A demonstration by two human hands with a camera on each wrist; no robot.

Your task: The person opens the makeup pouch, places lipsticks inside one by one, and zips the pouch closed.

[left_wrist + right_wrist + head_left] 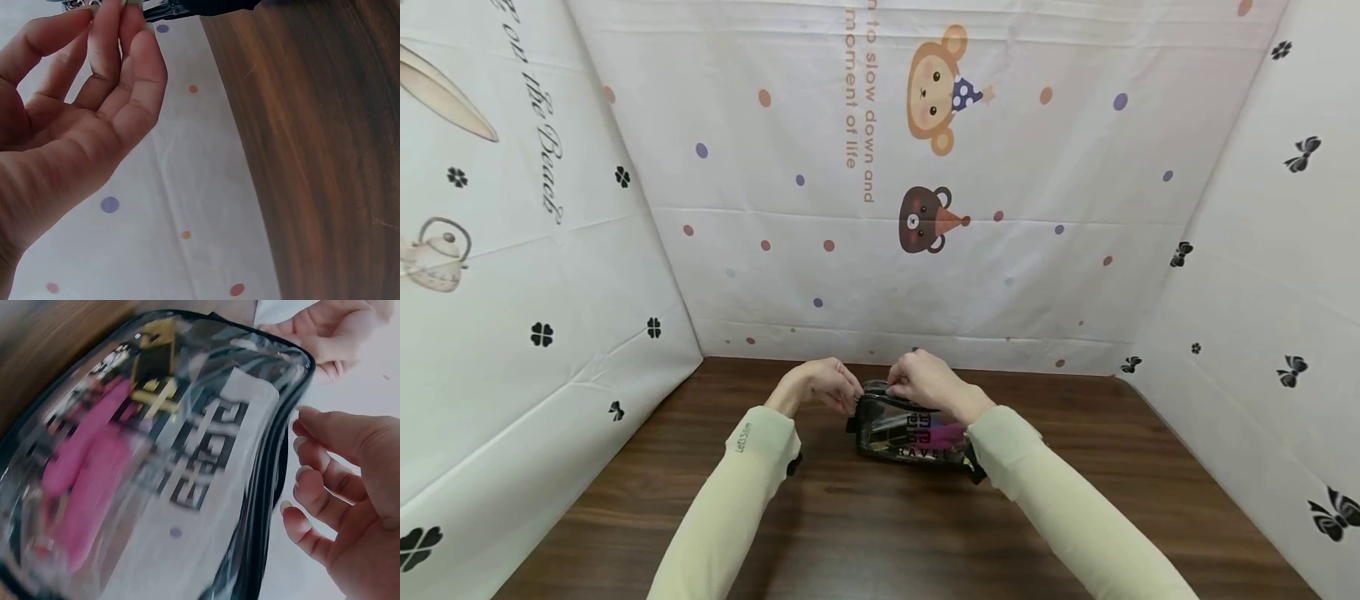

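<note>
A clear toiletry bag [891,425] with black trim stands on the table, lettering on its front. Through the plastic of the bag [219,450] show a bright pink item [94,481] and a gold-and-black item [156,356]. At the bag's left end, my left hand [831,385] pinches a zipper pull; in the left wrist view, bits of metal show by the fingertips of that hand [81,119]. My right hand [928,383] pinches the top edge beside the zipper, its fingers curled in the right wrist view [350,475]. The exact grip there is partly hidden.
The brown wooden table [865,533] runs back to a white patterned cloth wall [1000,292]. Similar printed cloths stand on the left [572,275] and right [1240,308] sides.
</note>
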